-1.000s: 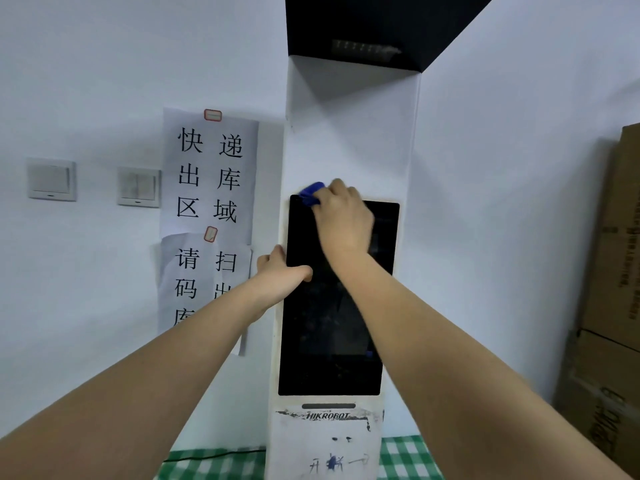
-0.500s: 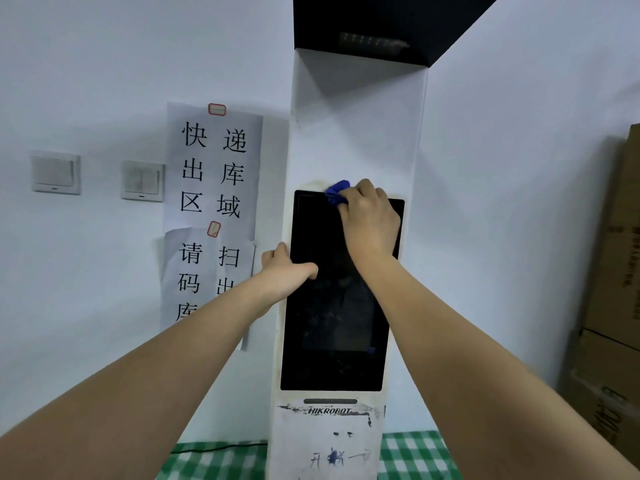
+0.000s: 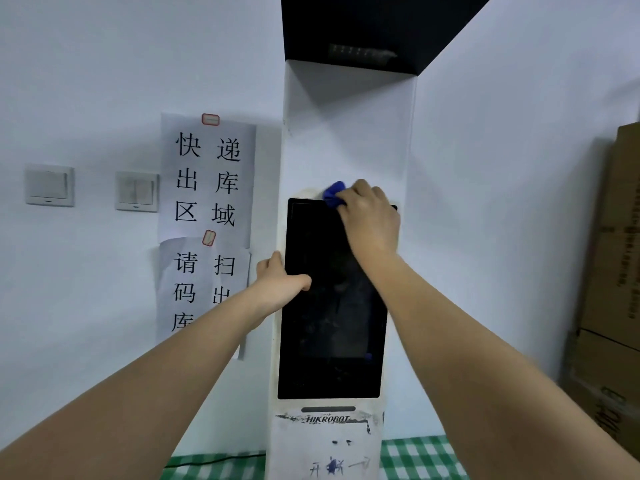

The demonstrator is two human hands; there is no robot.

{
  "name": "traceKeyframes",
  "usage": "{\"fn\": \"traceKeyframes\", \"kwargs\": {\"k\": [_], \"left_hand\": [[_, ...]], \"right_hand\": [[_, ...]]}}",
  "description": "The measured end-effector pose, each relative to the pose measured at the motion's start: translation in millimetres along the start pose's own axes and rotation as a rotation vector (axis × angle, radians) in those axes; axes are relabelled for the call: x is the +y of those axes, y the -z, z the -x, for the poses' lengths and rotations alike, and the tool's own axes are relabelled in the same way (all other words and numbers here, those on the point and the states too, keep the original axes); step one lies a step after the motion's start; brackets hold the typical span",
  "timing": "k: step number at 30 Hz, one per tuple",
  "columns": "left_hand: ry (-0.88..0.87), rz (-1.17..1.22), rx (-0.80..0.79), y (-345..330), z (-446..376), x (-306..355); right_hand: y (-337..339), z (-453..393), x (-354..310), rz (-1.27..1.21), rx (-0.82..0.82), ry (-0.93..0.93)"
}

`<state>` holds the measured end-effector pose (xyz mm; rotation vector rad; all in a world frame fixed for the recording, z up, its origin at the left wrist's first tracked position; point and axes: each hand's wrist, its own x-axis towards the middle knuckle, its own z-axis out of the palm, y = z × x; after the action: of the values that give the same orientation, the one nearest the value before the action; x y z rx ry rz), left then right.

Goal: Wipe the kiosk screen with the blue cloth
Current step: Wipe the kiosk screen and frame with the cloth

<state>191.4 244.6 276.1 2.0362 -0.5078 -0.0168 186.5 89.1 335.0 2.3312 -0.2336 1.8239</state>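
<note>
A tall white kiosk stands against the wall with a dark upright screen set in its front. My right hand presses a bunched blue cloth against the screen's top edge, right of centre; only a corner of the cloth shows past my fingers. My left hand grips the kiosk's left edge at mid-screen height, thumb lying on the glass. The screen's upper right corner is hidden by my right hand.
Paper notices hang on the wall left of the kiosk, with two light switches further left. Stacked cardboard boxes stand at the right. A green checked cloth and a black cable lie below.
My right hand has slid the blue cloth rightward along the top edge of the screen. My left hand keeps its hold on the kiosk's left edge.
</note>
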Motion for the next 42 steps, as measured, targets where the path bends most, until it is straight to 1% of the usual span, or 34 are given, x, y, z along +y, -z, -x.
{"fn": "traceKeyframes", "kwargs": {"k": [2, 5, 7, 9, 10, 14, 18, 20, 22, 28, 32, 33, 36, 37, 38, 39, 42], "left_hand": [[0.01, 0.003, -0.004, -1.3, 1.1, 1.1], [0.022, -0.001, -0.003, -2.5, 2.4, 2.8], [0.033, 0.001, -0.006, -2.6, 3.7, 4.0], [0.036, 0.008, -0.014, -2.0, 3.6, 4.4], [0.035, 0.009, -0.016, -1.3, 3.3, 4.2], [0.013, 0.013, -0.011, -0.7, 1.8, 2.4], [0.003, 0.012, -0.007, -1.1, 1.3, 0.5], [0.0, 0.011, -0.012, 0.0, 0.7, 0.0], [-0.003, 0.01, -0.012, 1.3, 0.9, 0.3], [-0.011, 0.034, -0.005, -2.6, 1.3, 0.6], [-0.037, 0.066, -0.018, -2.6, 5.9, 1.1], [-0.049, 0.074, -0.024, -1.3, 6.8, 0.5], [-0.066, 0.057, -0.051, 2.2, 6.9, -4.7], [-0.06, 0.047, -0.065, 3.6, 6.8, -6.4], [-0.055, 0.036, -0.075, 4.7, 7.0, -7.8], [-0.047, 0.027, -0.085, 5.7, 6.7, -9.7], [-0.039, 0.008, -0.117, 6.6, 5.9, -14.0]], "right_hand": [[5.3, 8.9, 27.4, 0.001, -0.082, -0.095], [11.1, 16.2, 52.9, -0.007, -0.085, -0.267], [10.4, 16.0, 51.0, 0.0, -0.074, -0.326], [8.2, 14.4, 40.0, -0.003, -0.049, -0.343], [6.8, 12.6, 32.1, 0.012, -0.048, -0.321], [0.5, -0.6, -14.0, 0.046, -0.066, -0.129], [3.0, -5.4, -64.4, 0.072, -0.135, 0.078], [3.7, -4.4, -72.7, 0.082, -0.131, 0.172], [1.5, -3.1, -67.0, 0.041, -0.086, 0.236], [-8.0, 19.0, -25.7, 0.035, -0.024, 0.127], [-9.6, 38.1, -25.8, -0.057, -0.025, 0.007], [-10.0, 42.2, -31.1, -0.049, -0.024, 0.044], [-10.6, 50.3, -45.4, 0.042, -0.025, 0.383], [-10.5, 48.3, -45.8, 0.064, -0.02, 0.452], [-9.1, 42.8, -44.6, 0.086, -0.019, 0.453], [-9.0, 35.6, -42.6, 0.094, -0.006, 0.394], [-11.8, 14.1, -36.4, -0.027, 0.069, 0.082]]}}
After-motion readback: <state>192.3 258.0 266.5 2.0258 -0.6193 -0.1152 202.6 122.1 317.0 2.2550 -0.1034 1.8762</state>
